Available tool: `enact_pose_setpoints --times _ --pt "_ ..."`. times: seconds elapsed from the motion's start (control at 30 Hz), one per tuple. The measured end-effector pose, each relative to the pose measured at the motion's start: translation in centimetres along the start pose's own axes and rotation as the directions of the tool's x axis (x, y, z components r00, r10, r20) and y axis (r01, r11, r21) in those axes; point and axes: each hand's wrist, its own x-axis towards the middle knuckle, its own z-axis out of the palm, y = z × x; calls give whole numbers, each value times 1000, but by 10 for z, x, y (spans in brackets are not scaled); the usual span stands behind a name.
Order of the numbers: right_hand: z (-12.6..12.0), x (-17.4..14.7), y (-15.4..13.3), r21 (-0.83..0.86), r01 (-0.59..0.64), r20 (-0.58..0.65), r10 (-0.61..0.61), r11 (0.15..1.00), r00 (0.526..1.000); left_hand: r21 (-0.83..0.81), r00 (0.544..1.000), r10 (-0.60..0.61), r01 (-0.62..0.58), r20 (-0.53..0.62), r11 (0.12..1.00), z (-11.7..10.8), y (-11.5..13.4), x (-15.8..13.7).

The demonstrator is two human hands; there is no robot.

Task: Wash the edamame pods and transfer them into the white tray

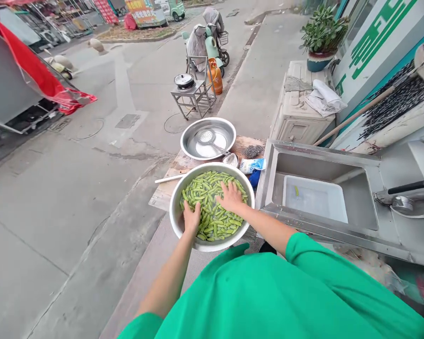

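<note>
Green edamame pods [214, 207] float in water in a wide metal basin [175, 212] in front of me. My left hand [191, 218] dips in at the basin's left side, thumb and fingers apart, touching the pods. Near the middle of the pods, toward the right, my right hand [230, 197] lies with its fingers spread over them. Some fingertips are partly hidden among the pods. Behind this basin a second metal basin [189, 150] holds a perforated skimmer [207, 136].
On the wooden board [162, 193] are a steel scourer [253, 150], a blue-and-white packet [252, 165] and a white stick [169, 178]. To the right, a steel sink [289, 162] contains a white tray [314, 197] with one pod. A faucet [406, 193] juts over the sink's right side.
</note>
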Motion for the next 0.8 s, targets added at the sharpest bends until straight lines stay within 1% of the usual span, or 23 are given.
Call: enact_pose_setpoints --times 0.07,0.1,0.13,0.2,0.27,0.3,0.37,0.4,0.47,0.53,0.6,0.63,0.67,0.7,0.73,0.77,0.8 --pt "16 13 1 -100 -81 35 85 992 996 -44 995 -43 47 87 998 3 9 5" --pt "21 18 4 -160 -82 70 94 984 993 -20 993 -30 32 118 999 6 13 7" --pt "25 23 7 -217 -56 108 81 975 991 20 992 0 -3 130 1000 9 16 9" --pt "29 31 8 -311 16 172 40 950 984 103 987 103 -116 121 988 15 20 12" --pt "29 37 4 -392 41 190 37 919 981 138 964 225 -245 143 960 18 20 15" --pt "28 39 1 -417 46 186 36 908 982 121 948 271 -293 168 948 17 19 17" --pt "21 43 -4 -434 76 194 11 898 981 23 921 335 -346 196 938 13 16 19" --pt "15 45 -5 -429 104 213 -12 897 977 -46 916 355 -353 187 934 10 15 20" --pt "1 46 -2 -380 179 270 -76 907 960 -173 919 370 -346 134 922 1 11 18" --pt "-16 44 8 -279 247 303 -159 928 940 -222 937 340 -315 84 923 -10 8 14" --pt "-33 42 22 -135 294 310 -242 946 919 -186 964 262 -250 42 950 -23 6 10" --pt "-39 42 29 -80 297 302 -261 951 917 -156 976 216 -211 11 965 -28 4 10" --pt "-44 44 35 -55 281 288 -254 958 923 -137 985 173 -175 -25 975 -33 4 12" --pt "-46 49 39 -50 244 265 -222 969 938 -139 989 137 -144 -58 980 -36 3 16" --pt "-45 55 42 -56 184 233 -166 981 958 -169 992 109 -119 -67 978 -38 3 22" --pt "-41 65 42 -55 103 199 -90 993 976 -230 996 73 -82 -43 970 -37 4 31" --pt "-35 75 40 -30 10 170 -4 999 985 -315 999 30 -22 18 949 -35 6 41"
